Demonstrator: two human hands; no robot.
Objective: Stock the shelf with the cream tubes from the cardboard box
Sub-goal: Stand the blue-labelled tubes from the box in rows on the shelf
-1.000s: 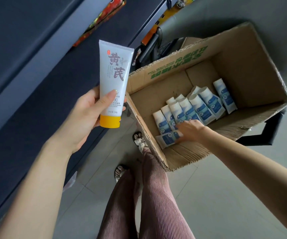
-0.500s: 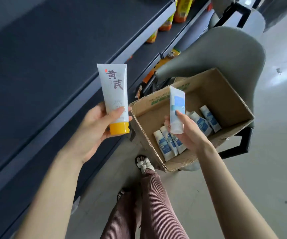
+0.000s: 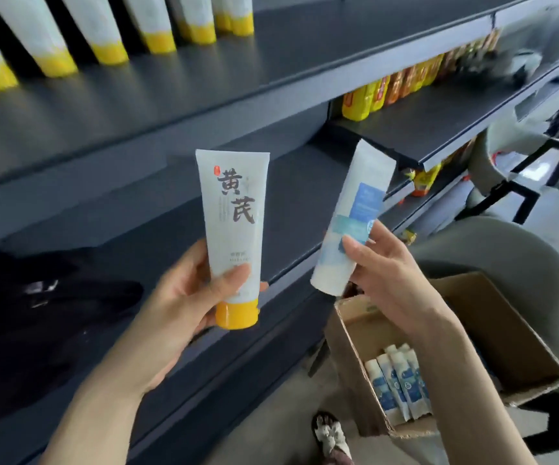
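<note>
Both tubes held cap-down, ready to stand beside the shelf row: left hand gripping the yellow-capped tube, right hand fingers pinching the blue-labelled tube above the cardboard box.

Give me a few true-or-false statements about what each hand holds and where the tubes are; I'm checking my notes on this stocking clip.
1. The left hand holds a tube with a yellow cap. True.
2. The right hand is empty. False: it holds a white and blue tube, cap end down.
3. The cardboard box is empty. False: several blue-labelled tubes lie in it.
4. A row of yellow-capped tubes stands on the upper shelf. True.
5. Both held tubes already rest on a shelf. False: both are in the air, in front of the shelves.
</note>
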